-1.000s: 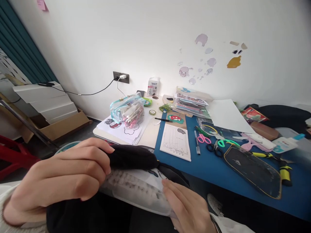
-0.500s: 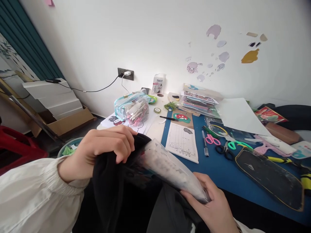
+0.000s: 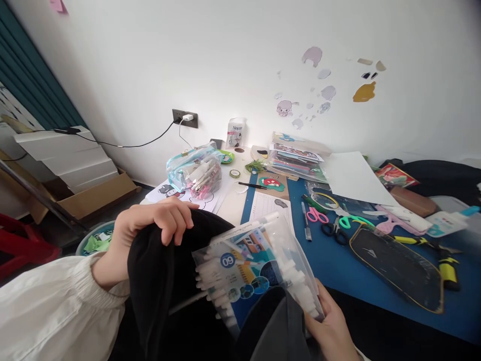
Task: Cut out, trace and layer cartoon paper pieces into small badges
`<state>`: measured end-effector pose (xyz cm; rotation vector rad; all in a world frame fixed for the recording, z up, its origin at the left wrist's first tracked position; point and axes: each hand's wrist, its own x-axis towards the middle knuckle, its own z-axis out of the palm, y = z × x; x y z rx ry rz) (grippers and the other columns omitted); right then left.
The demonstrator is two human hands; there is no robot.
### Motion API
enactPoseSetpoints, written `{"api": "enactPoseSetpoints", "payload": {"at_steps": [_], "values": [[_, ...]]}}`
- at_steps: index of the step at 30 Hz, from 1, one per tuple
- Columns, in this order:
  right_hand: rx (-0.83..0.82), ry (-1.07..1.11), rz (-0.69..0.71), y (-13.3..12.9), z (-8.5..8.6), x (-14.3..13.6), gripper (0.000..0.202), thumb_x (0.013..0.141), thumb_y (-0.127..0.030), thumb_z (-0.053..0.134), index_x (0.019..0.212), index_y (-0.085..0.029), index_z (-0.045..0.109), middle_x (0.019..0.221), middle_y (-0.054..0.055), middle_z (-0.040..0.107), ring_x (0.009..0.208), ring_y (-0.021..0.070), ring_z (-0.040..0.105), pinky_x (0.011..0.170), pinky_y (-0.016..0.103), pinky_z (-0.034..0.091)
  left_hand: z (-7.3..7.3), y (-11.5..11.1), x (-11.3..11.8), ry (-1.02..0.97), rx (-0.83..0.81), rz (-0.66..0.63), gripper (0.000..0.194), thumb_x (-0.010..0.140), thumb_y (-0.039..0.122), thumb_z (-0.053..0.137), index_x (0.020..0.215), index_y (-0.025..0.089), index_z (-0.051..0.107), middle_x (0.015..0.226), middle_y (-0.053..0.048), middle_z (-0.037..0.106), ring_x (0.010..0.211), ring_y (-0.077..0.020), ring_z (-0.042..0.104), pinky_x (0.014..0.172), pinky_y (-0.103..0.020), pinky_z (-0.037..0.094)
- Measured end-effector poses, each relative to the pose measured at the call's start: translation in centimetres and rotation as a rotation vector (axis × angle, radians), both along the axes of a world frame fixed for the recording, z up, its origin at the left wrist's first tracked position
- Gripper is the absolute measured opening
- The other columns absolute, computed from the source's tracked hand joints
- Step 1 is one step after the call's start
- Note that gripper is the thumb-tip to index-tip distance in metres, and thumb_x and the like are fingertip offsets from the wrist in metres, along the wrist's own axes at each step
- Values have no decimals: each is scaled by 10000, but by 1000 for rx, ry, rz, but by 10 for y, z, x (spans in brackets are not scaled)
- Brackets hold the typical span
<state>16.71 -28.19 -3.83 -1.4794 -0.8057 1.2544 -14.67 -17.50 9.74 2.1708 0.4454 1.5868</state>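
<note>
Clear pack of white sticks point(image 3: 250, 263) leans partly within the open black bag point(image 3: 147, 283), its lower right side gripped by your right hand point(image 3: 332, 323). Your left hand point(image 3: 152, 225), knuckles up and fingers curled, pinches the bag's rim; beside your right hand runs the near edge of the blue desktop point(image 3: 326, 265), with bare surface before the black board point(image 3: 398, 265).

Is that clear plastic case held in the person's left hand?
No, the right hand holds the clear plastic case, while the left hand grips black fabric.
</note>
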Motion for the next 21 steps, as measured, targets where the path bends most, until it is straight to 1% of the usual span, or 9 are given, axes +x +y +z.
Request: {"api": "enactPoseSetpoints", "payload": {"at_steps": [3, 4, 6, 8, 10, 13, 15, 17, 21], "values": [[-110, 155, -172, -6, -7, 2, 846, 482, -501, 907, 1228, -256, 592, 1269, 117, 656, 1080, 354, 651, 788, 381, 588, 1, 0, 1, 17, -97, -95, 414, 926, 402, 607, 604, 191, 455, 526, 25, 531, 661, -142, 551, 871, -404, 569], [-130, 202, -222, -7, -9, 2, 910, 468, -482, 918, 1276, -265, 559, 1275, 111, 655, 1066, 352, 656, 770, 383, 589, 1, -1, 0, 26, -135, -119, 389, 924, 384, 614, 619, 188, 474, 548, 20, 543, 677, -144, 555, 892, -409, 558], [-128, 272, -287, -8, -12, 1, 961, 480, -465, 920, 1331, -273, 516, 1211, 95, 689, 999, 329, 680, 712, 363, 590, 2, 0, -1, 22, -191, -147, 350, 922, 333, 619, 634, 183, 490, 574, 16, 542, 698, -147, 554, 912, -407, 545], [-100, 321, -294, -6, -15, -3, 939, 511, -453, 914, 1339, -255, 517, 1095, 77, 730, 909, 296, 701, 670, 338, 584, 3, 3, -3, -11, -200, -164, 352, 923, 310, 614, 626, 183, 475, 570, 16, 523, 707, -143, 547, 917, -390, 546], [-76, 352, -303, -4, -16, -8, 902, 536, -430, 911, 1331, -242, 528, 1013, 57, 747, 828, 263, 710, 652, 322, 581, 4, 11, -4, -5, -164, -216, 365, 924, 321, 613, 618, 184, 467, 556, 14, 529, 710, -139, 553, 921, -379, 557], [-44, 420, -285, -1, -13, -16, 837, 602, -399, 888, 1336, -238, 520, 951, 34, 755, 727, 217, 708, 627, 304, 582, 6, 25, -8, 77, -58, -320, 379, 927, 364, 602, 613, 188, 483, 517, 8, 562, 674, -140, 588, 886, -370, 584], [-28, 464, -274, 1, -7, -18, 803, 640, -391, 871, 1340, -230, 513, 889, 22, 754, 689, 197, 703, 614, 289, 584, 6, 30, -10, 135, -21, -361, 373, 931, 374, 589, 616, 193, 500, 502, 5, 575, 652, -145, 603, 864, -371, 594], [-35, 502, -274, 4, -1, -20, 819, 637, -384, 873, 1350, -225, 503, 860, 21, 752, 689, 201, 708, 614, 289, 589, 3, 28, -8, 102, -58, -346, 369, 929, 383, 590, 623, 196, 504, 514, 3, 578, 663, -148, 600, 876, -369, 588], [-112, 541, -329, 11, 11, -22, 905, 555, -367, 912, 1351, -241, 502, 843, 6, 751, 632, 211, 703, 556, 300, 587, -4, 16, -1, -59, -207, -280, 391, 926, 412, 599, 622, 194, 484, 546, 10, 552, 693, -138, 563, 935, -346, 548]]}}
